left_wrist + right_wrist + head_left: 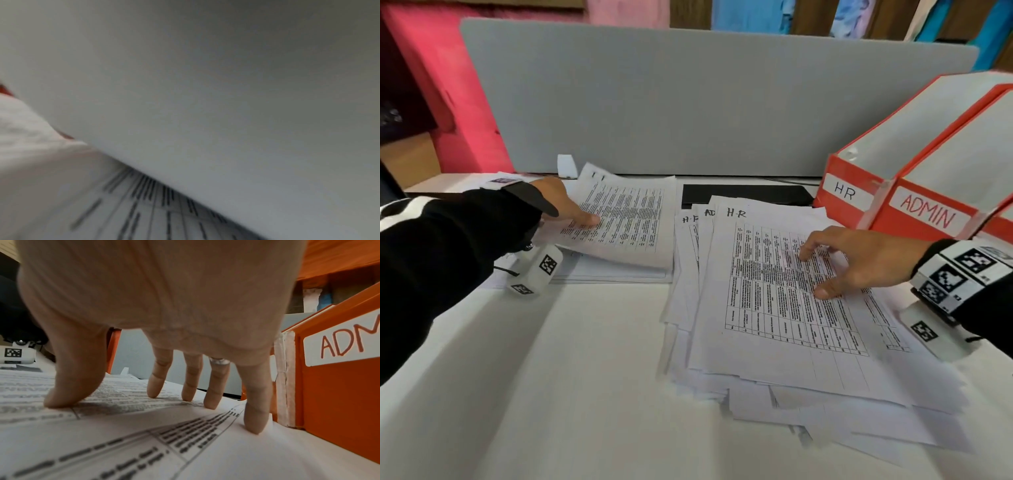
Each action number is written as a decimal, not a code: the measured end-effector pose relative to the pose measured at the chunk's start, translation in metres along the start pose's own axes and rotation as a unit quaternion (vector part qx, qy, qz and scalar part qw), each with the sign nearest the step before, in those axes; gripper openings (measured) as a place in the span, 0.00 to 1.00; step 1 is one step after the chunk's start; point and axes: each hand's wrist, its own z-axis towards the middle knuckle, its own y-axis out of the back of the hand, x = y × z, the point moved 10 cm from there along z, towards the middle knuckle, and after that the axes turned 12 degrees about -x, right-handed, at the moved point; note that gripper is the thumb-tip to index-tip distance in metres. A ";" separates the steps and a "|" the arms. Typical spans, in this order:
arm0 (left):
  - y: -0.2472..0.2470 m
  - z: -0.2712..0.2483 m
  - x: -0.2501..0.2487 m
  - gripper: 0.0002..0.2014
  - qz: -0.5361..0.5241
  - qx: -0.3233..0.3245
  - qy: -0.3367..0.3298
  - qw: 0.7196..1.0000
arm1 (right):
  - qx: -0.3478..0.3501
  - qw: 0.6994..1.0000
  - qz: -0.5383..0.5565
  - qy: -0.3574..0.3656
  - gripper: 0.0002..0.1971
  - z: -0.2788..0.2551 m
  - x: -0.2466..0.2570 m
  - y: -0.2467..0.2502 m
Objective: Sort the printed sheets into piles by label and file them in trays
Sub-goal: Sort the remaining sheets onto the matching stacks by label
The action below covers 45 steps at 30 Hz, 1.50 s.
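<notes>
As seen from the head camera, the right hand (859, 263) rests spread, fingertips and thumb pressing the top sheet (784, 301) marked H-R on the loose pile (825, 411); fingers are extended, gripping nothing. That sheet's long axis runs from the person toward the divider, label end far, and the HR tray (856, 185) stands just beyond and to the right, so the right hand is the nearer one. Across the desk, the left hand (571, 209) lies flat on a sorted stack (626, 233), well apart from the trays. Left wrist view: only blurred paper (205, 97) close over printed lines (finger state cannot be told from here). Right wrist view: the fingertips (153, 394) sit straight on the print, the little finger just beside the ADMIN tray (339, 394). Judgement: next move likely drags this sheet clear.
</notes>
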 end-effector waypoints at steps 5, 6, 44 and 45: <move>0.034 -0.009 -0.033 0.51 -0.010 -0.055 -0.179 0.982 | 0.003 1.000 -0.008 -0.005 0.32 -0.001 0.003 0.000; 0.029 -0.024 -0.044 0.46 -0.027 -0.009 -0.218 0.975 | 0.005 1.000 -0.011 -0.006 0.32 0.000 0.004 0.001; -0.087 -0.133 -0.208 0.56 0.082 0.185 -0.377 0.904 | 0.025 0.998 -0.036 -0.049 0.55 0.095 0.021 0.006; -0.087 -0.134 -0.211 0.53 0.066 0.187 -0.376 0.905 | 0.029 0.998 -0.036 -0.049 0.55 0.093 0.018 0.007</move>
